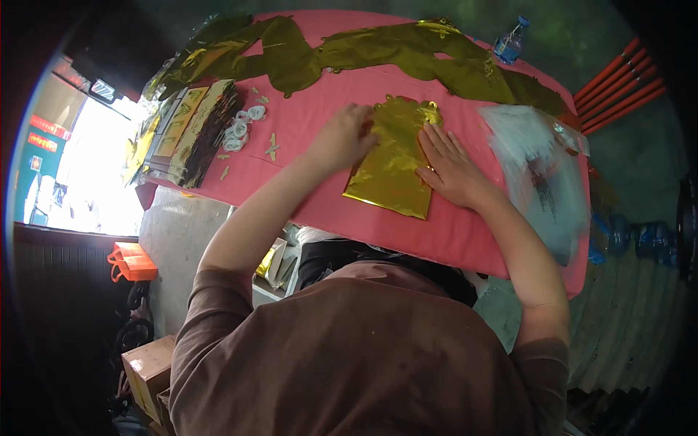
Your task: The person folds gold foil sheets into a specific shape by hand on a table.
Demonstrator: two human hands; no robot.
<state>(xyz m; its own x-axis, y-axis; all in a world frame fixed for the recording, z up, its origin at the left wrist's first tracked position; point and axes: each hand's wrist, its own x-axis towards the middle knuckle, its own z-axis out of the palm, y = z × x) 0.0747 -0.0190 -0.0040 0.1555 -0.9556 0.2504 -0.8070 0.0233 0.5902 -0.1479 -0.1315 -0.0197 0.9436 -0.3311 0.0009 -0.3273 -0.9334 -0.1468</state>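
Note:
A flat, folded gold foil balloon [392, 171] lies on the pink-covered table [305, 116] in front of me, with small tabs along its far edge. My right hand [451, 167] rests flat on its right edge, fingers stretched out. At the upper left edge, my left hand [345, 136] has its fingers curled in against the foil; its fingertips are partly hidden. Farther back, more gold foil [392, 52] is spread unfolded across the table.
To the left stand a stack of printed packets [200, 131], white ribbon rolls [238, 131] and small pale pieces [273, 147]. Clear plastic bags [538, 174] lie at right. A water bottle [511, 42] stands at the far edge. Red poles [622, 83] are beyond the right side.

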